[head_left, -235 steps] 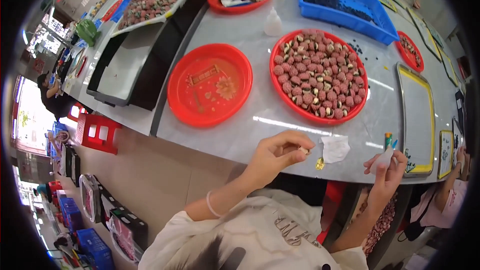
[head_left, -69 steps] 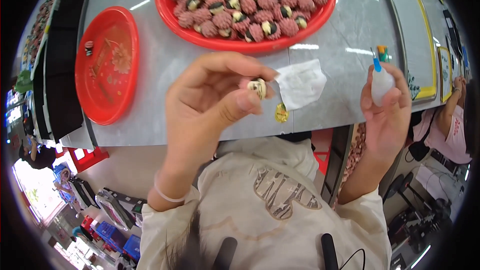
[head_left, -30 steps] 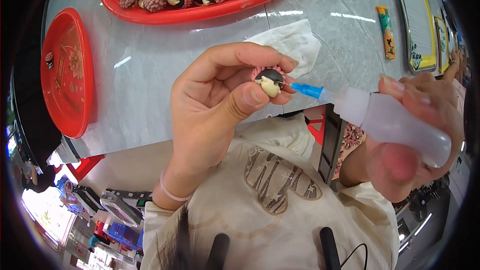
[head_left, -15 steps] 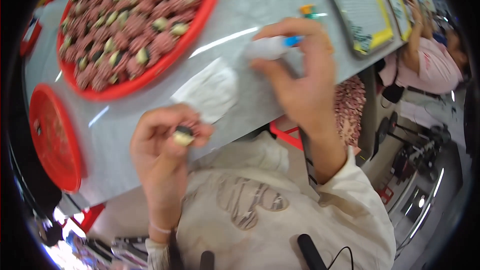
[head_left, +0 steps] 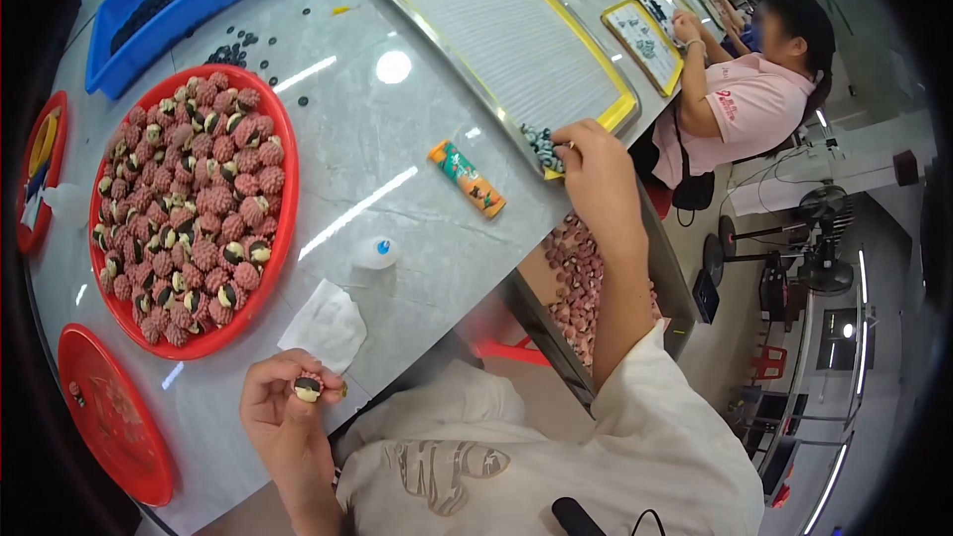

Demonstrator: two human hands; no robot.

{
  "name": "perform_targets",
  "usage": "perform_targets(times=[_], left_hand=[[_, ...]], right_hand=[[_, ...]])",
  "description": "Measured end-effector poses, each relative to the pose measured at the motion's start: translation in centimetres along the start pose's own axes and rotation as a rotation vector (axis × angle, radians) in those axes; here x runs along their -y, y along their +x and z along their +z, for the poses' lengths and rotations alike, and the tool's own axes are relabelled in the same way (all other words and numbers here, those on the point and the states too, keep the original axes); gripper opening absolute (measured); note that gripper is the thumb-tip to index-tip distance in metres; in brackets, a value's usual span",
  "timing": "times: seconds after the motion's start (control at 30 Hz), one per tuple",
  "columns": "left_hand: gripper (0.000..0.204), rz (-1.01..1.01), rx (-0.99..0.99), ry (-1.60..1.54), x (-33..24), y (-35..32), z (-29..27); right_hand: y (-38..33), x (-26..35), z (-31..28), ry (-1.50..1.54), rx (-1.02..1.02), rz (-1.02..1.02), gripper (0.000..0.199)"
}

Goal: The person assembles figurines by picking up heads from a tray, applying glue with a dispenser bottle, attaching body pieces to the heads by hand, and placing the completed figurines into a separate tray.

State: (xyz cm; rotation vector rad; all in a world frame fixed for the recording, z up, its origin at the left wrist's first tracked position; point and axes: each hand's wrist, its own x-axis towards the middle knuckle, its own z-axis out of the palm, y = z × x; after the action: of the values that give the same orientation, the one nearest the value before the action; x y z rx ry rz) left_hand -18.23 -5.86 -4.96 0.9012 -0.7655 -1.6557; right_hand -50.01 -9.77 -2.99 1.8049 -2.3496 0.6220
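My left hand (head_left: 285,417) pinches a small pink ridged ornament (head_left: 308,387) with a black and cream tip, near the table's front edge. Out at the near corner of a yellow-rimmed metal tray (head_left: 496,104), my right hand (head_left: 596,164) has its fingers drawn together. Whatever lies between those fingertips is too small to name. Beside them in that corner sits a cluster of small dark green and white pieces (head_left: 537,144). A white squeeze bottle (head_left: 376,253) with a blue tip stands on the table between my hands, close to a crumpled white tissue (head_left: 326,326).
At left, a red round tray (head_left: 290,199) is heaped with pink ornaments; a red plate (head_left: 114,417) lies nearer. A blue bin (head_left: 213,0) holds black pieces, some scattered beside it. An orange-green packet (head_left: 467,179) lies mid-table. Below the edge, a box (head_left: 541,298) contains pink pieces. A co-worker (head_left: 745,99) sits right.
The squeeze bottle has left my right hand and now stands on the table. That hand has reached out to the tray's corner. My left hand still holds the ornament. The view has shifted.
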Motion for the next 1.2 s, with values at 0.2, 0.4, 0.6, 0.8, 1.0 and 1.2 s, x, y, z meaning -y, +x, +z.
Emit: perform_targets(times=[0.2, 0.4, 0.6, 0.8, 1.0, 1.2], left_hand=[[0.028, 0.001, 0.031, -0.013, 0.0, -0.4, 0.0], [0.029, -0.001, 0.040, -0.020, -0.1, -0.2, 0.0], [0.028, -0.015, 0.050, -0.022, 0.0, 0.3, 0.0], [0.026, -0.032, 0.043, -0.049, -0.4, -0.4, -0.3], [0.028, -0.028, 0.125, -0.117, -0.1, -0.5, 0.1], [0.030, -0.017, 0.170, -0.176, 0.0, -0.5, 0.4]], right_hand=[[0.7, -0.5, -0.2, 0.186, 0.028, 0.027, 0.008], [1.2, -1.3, 0.7, 0.052, -0.029, -0.191, 0.008], [0.7, -0.3, -1.3, 0.943, 0.062, 0.168, 0.014], [-2.0, 4.6, -2.0, 1.703, 0.322, 0.248, 0.018], [-4.6, 7.8, -1.2, 1.946, 0.690, 0.280, 0.020], [-5.8, 10.4, -0.7, 2.080, 0.877, 0.304, 0.018]])
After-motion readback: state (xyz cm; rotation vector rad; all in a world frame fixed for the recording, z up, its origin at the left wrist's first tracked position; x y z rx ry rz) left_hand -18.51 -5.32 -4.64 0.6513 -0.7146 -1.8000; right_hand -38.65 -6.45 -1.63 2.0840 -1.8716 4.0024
